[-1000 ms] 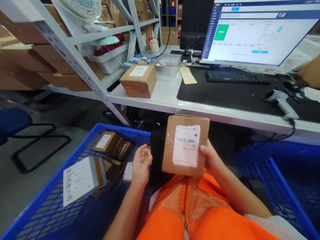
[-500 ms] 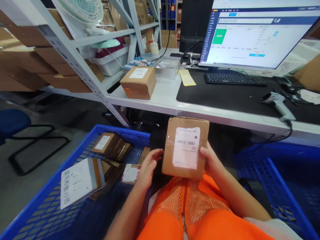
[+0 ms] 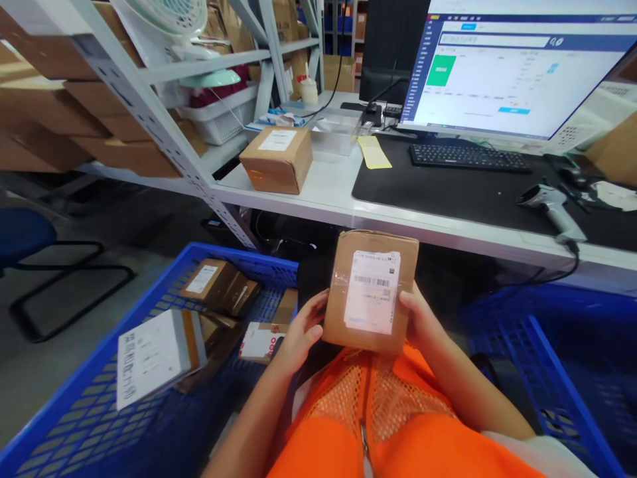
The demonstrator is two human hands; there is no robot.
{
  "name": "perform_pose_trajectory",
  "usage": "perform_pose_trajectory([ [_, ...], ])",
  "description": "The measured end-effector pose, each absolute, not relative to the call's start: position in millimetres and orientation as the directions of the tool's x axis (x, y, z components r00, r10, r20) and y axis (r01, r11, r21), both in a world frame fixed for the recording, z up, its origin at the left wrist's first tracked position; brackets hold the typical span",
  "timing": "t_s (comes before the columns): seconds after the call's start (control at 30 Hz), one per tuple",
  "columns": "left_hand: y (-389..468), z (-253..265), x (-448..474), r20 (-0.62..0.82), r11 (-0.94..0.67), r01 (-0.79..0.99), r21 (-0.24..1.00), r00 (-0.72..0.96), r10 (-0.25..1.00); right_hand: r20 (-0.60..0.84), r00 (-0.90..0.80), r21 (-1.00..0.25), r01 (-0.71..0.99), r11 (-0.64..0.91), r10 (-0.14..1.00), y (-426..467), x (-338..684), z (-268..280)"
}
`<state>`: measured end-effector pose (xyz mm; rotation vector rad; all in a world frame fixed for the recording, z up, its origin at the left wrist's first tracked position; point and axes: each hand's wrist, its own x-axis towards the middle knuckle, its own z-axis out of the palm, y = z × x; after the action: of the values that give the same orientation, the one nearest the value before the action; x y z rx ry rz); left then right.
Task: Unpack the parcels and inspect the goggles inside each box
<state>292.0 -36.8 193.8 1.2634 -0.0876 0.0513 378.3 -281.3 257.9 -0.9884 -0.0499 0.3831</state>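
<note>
— Above the orange vest, between both hands: small cardboard box [image 3: 371, 290], label side up, barcode facing the camera. Held just below the table [image 3: 328, 192] edge.

— Grip?

— Left hand [image 3: 301, 334] pressed to the box's left edge, right hand [image 3: 421, 318] clamped on its right edge. Hands apart, box between them, fingers curled round the sides.

— Containers nearby?

— Left of the lap: blue mesh basket [image 3: 89, 411]. Inside, a flat parcel with a large white label [image 3: 149, 357] leaning near the front, a brown labelled carton [image 3: 212, 284] towards the far corner, a small white-and-red packet [image 3: 259, 340] just beside the left wrist. More cardboard under those, hard to tell apart.

— Right side?

— Second blue basket [image 3: 552, 372]. Contents lost in shadow; could not tell.

— On the table?

— Another labelled carton [image 3: 276, 159] near the left end, a clear plastic tray [image 3: 336, 133] just behind it. Further right, a yellow slip [image 3: 374, 153], keyboard [image 3: 465, 158], monitor [image 3: 517, 66], handheld scanner [image 3: 552, 202] lying on the black mat.
</note>
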Motion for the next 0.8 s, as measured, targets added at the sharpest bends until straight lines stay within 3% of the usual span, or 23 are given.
perform_pose_trajectory([
  [0.8, -38, 204, 291, 0.066, 0.269, -0.076, 0.960, 0.997, 0.043, -0.132, 0.918, -0.829, -0.310, 0.465, 0.375, -278, 378, 264],
])
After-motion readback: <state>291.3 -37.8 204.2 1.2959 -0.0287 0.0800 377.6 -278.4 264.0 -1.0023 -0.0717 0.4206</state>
